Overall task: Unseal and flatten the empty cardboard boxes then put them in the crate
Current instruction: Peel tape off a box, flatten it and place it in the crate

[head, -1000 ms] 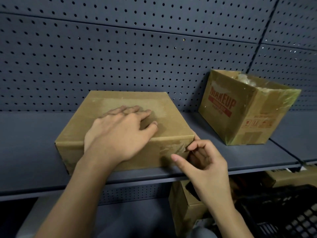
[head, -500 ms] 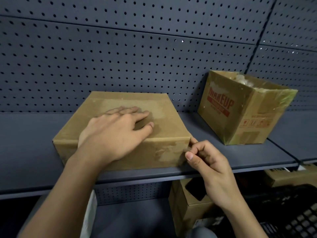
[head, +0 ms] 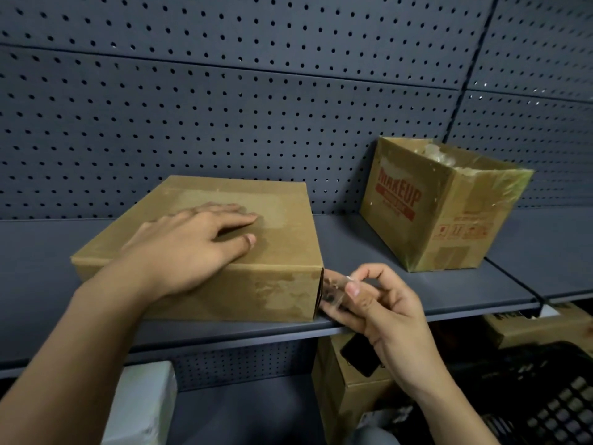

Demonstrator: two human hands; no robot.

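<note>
A flat, sealed brown cardboard box (head: 282,232) lies on the dark grey shelf (head: 369,248). My left hand (head: 192,248) rests flat on its top with the fingers straight. At the box's front right corner my right hand (head: 369,300) pinches a strip of clear tape (head: 335,289) that is peeled away from the corner. A second box (head: 449,207) printed "MAKEUP" in red stands tilted and open-topped farther right on the shelf. The black plastic crate (head: 545,399) sits low at the bottom right.
A perforated dark panel (head: 256,107) backs the shelf. Below the shelf stand another brown box (head: 340,393) with a dark hand hole, a printed box (head: 539,326) at the right, and a white object (head: 141,406) at the lower left.
My right hand has drawn the tape off the box's front right corner, to the right. The box corner seam now shows open. My left hand stays flat on top.
</note>
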